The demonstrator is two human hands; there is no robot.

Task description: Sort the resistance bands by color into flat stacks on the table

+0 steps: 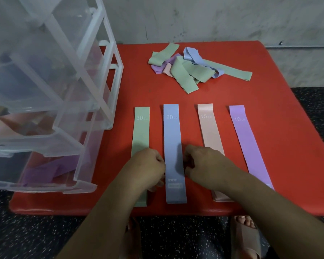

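Four resistance bands lie flat side by side on the red table [269, 94]: a green 30 LB band [141, 128], a blue 20 LB band [172, 131], a pink 15 LB band [209, 128] and a purple 10 LB band [245, 139]. At the back lies a loose pile of mixed bands [187, 70], mostly green with some blue, purple and pink. My left hand [148, 168] pinches the blue band's left edge with curled fingers and covers part of the green band. On the blue band's right edge, my right hand [204, 165] pinches it likewise and hides part of the pink band.
A clear plastic drawer unit [54, 90] stands on the table's left side, its drawers pulled out, with purple and pink bands inside. A grey wall rises behind the table. A sandalled foot [245, 238] rests on the speckled dark floor below the front edge.
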